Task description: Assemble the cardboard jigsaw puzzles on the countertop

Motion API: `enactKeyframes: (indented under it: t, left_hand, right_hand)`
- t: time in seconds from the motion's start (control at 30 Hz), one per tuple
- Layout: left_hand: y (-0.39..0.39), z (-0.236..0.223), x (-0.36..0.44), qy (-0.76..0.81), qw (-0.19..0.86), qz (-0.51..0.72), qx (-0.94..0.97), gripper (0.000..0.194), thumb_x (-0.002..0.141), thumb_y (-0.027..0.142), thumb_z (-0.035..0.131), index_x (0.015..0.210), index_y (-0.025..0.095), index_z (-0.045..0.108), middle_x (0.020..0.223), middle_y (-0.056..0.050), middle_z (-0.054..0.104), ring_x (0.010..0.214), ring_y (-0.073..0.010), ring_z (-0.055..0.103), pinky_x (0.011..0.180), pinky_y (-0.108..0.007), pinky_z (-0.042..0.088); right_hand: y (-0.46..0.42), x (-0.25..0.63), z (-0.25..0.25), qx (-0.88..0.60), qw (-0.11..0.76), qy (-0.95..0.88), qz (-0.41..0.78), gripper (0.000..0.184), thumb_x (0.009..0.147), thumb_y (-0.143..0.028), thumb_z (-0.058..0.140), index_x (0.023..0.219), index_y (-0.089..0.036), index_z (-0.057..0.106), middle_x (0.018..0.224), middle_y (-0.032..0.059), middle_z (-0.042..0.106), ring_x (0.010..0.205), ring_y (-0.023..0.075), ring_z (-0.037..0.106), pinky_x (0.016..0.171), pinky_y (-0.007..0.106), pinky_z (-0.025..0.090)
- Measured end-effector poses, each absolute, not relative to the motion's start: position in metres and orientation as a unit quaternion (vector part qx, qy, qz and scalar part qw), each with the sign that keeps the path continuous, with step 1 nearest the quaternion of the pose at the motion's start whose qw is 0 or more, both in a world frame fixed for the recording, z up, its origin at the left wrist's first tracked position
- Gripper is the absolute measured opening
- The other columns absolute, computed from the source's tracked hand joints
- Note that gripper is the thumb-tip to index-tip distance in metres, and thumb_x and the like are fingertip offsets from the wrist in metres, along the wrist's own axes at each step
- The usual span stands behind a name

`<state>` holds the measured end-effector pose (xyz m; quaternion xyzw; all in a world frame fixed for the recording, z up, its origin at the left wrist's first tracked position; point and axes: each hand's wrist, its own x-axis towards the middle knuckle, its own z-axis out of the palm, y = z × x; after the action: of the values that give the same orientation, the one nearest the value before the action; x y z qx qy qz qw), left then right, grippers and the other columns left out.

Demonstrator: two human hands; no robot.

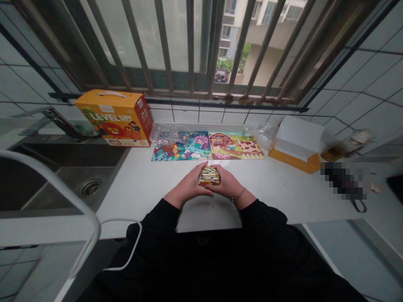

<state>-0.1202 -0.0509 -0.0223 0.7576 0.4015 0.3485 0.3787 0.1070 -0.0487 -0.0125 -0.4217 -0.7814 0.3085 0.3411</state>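
Two half-curled hands clasp a layered stack upheld between their palms.

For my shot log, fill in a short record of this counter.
Left hand: gripping one side of a stack of cardboard-like pieces
Right hand: gripping its other side
Pictures: blue animal picture left of farm picture
Left box: orange LEVEL UP! box, near sink
Right box: open orange-and-white box
Packaging: clear plastic beside farm picture

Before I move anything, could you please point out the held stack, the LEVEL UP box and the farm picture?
Held stack (209, 176), head view: its exposed edges.
LEVEL UP box (115, 123), head view: its front face.
Farm picture (237, 147), head view: its printed middle.
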Motion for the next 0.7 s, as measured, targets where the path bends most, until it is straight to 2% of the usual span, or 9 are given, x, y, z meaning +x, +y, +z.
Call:
enactKeyframes:
  t: [0.13,0.3,0.4,0.53,0.63,0.7]
  left_hand:
    - [-0.05,-0.024,-0.121,0.396,0.404,0.364,0.74,0.14,0.055,0.046,0.109,0.172,0.024,0.035,0.174,-0.022,0.041,0.161,-0.0432,0.043,0.134,-0.061,0.034]
    - [-0.049,-0.025,-0.123,0.393,0.446,0.383,0.707,0.148,0.052,0.044,0.111,0.174,0.025,0.03,0.169,-0.024,0.045,0.156,-0.0448,0.05,0.131,-0.063,0.038]
    - [-0.049,-0.023,-0.124,0.396,0.434,0.381,0.714,0.147,0.052,0.046,0.11,0.174,0.026,0.031,0.171,-0.024,0.044,0.158,-0.045,0.046,0.132,-0.064,0.036]
    - [-0.047,-0.018,-0.126,0.397,0.377,0.365,0.753,0.14,0.055,0.051,0.109,0.171,0.027,0.036,0.173,-0.02,0.042,0.163,-0.0425,0.04,0.136,-0.062,0.031]
    - [-0.045,-0.017,-0.127,0.388,0.345,0.355,0.777,0.132,0.055,0.05,0.109,0.167,0.027,0.042,0.172,-0.018,0.044,0.163,-0.0408,0.04,0.137,-0.059,0.031]
    - [-0.044,-0.019,-0.126,0.4,0.342,0.348,0.776,0.126,0.058,0.046,0.109,0.165,0.025,0.045,0.169,-0.018,0.048,0.159,-0.0408,0.046,0.135,-0.058,0.036]
  right_hand:
    - [-0.052,0.106,-0.008,-0.434,0.357,-0.773,0.295,0.071,0.08,-0.048,0.094,0.138,-0.024,0.061,0.127,0.011,0.075,0.113,0.0296,0.075,0.103,0.046,0.059]
    - [-0.048,0.107,-0.014,-0.409,0.339,-0.796,0.291,0.078,0.078,-0.046,0.096,0.143,-0.023,0.059,0.137,0.0143,0.072,0.125,0.0325,0.071,0.11,0.05,0.055]
    - [-0.046,0.109,-0.018,-0.425,0.326,-0.787,0.306,0.075,0.082,-0.046,0.092,0.144,-0.023,0.057,0.136,0.0141,0.073,0.123,0.0327,0.071,0.108,0.05,0.055]
    - [-0.044,0.113,-0.02,-0.455,0.321,-0.74,0.378,0.081,0.083,-0.055,0.089,0.147,-0.023,0.052,0.132,0.0123,0.075,0.113,0.0307,0.075,0.099,0.047,0.059]
    - [-0.039,0.113,-0.02,-0.457,0.309,-0.724,0.413,0.071,0.091,-0.061,0.079,0.145,-0.024,0.052,0.129,0.0105,0.075,0.109,0.0293,0.075,0.094,0.044,0.06]
    - [-0.034,0.11,-0.022,-0.462,0.296,-0.737,0.395,0.059,0.099,-0.063,0.069,0.14,-0.022,0.057,0.124,0.0114,0.075,0.107,0.0303,0.074,0.094,0.046,0.059]
